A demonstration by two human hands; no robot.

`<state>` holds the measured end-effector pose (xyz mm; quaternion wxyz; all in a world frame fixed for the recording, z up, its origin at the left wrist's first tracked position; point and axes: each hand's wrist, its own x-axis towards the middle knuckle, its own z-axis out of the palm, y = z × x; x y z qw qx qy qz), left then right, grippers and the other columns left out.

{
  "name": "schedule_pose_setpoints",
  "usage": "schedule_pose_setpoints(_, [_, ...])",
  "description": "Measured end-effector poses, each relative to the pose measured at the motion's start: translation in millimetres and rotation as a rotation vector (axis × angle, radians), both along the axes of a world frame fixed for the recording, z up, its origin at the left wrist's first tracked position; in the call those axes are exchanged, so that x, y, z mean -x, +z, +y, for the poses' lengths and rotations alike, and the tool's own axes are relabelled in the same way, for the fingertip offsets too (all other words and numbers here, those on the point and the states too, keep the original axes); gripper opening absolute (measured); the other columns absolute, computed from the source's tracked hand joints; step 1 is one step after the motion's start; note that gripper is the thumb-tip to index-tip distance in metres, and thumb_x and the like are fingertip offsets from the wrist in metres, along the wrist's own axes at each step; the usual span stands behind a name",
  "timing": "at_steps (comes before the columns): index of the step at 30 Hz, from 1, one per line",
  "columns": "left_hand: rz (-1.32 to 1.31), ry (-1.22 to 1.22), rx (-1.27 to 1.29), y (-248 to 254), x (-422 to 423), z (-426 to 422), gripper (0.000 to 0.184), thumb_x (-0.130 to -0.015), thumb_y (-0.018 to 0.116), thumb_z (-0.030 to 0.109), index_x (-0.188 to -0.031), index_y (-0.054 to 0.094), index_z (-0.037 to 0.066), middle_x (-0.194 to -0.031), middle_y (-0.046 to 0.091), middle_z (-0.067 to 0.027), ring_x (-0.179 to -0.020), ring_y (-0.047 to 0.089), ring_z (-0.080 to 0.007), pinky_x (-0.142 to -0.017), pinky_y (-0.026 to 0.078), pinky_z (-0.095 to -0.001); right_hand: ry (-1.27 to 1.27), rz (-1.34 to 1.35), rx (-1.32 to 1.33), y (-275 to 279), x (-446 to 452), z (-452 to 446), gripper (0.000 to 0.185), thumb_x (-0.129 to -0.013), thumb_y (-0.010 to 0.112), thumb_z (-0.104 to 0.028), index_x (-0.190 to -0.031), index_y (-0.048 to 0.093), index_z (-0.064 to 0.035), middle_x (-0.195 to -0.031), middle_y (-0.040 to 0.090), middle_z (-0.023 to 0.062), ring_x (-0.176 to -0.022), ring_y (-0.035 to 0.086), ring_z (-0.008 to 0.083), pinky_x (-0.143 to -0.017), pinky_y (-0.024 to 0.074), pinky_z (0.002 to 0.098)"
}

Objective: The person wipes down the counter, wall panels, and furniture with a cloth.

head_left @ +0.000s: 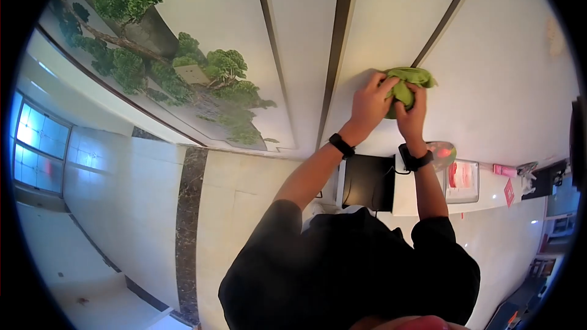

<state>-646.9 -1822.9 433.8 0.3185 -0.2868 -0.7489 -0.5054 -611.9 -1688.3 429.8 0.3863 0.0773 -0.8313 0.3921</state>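
A crumpled green cloth (403,85) lies against the pale wall panel (391,30), at the lower end of a dark strip (443,21). My left hand (372,104) grips the cloth from its left side, fingers bent over it. On the right, my right hand (413,113) holds the cloth's lower part, its fingers curled into the folds. Both hands are close together, and each wrist has a black band. The part of the cloth under the fingers is hidden.
Below the hands stand a black flat panel (369,182) and a white surface with a clear tray (463,181) and a pink packet (505,170). A tree mural (226,67) with a wall socket (191,74) covers the left wall. A window (41,140) is far left.
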Motion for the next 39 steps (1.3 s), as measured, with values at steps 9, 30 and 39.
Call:
schedule_pose_setpoints(9, [-0.028, 0.004, 0.061, 14, 0, 30, 0.043, -0.073, 0.071, 0.005, -0.114, 0.064, 0.016, -0.105, 0.058, -0.0058, -0.081, 0.065, -0.0275, -0.064, 0.054, -0.0371, 0.007, -0.009, 0.034, 20, -1, 30, 0.035, -0.073, 0.059, 0.002, -0.108, 0.055, -0.0001, -0.107, 0.053, 0.018, -0.103, 0.054, 0.0351, -0.093, 0.0435, 0.0393])
schedule_pose_setpoints(30, [-0.118, 0.199, 0.097, -45, 33, -196, 0.041, -0.07, 0.066, -0.002, -0.108, 0.065, 0.013, -0.108, 0.06, -0.0055, -0.08, 0.065, -0.0296, -0.066, 0.054, -0.0378, 0.222, -0.111, -0.037, -27, 47, -181, 0.038, -0.073, 0.066, 0.0, -0.109, 0.057, -0.0053, -0.108, 0.057, 0.0196, -0.096, 0.058, 0.0415, -0.08, 0.0504, 0.0432])
schedule_pose_setpoints(39, [-0.03, 0.34, 0.118, 0, 59, -365, 0.046, -0.076, 0.067, 0.005, -0.119, 0.06, 0.015, -0.107, 0.055, -0.0079, -0.074, 0.063, -0.0302, -0.063, 0.053, -0.0402, 0.348, -0.027, -0.061, 15, 81, -353, 0.05, -0.08, 0.066, -0.007, -0.128, 0.054, -0.0105, -0.123, 0.052, 0.0231, -0.096, 0.061, 0.0426, -0.079, 0.0526, 0.0433])
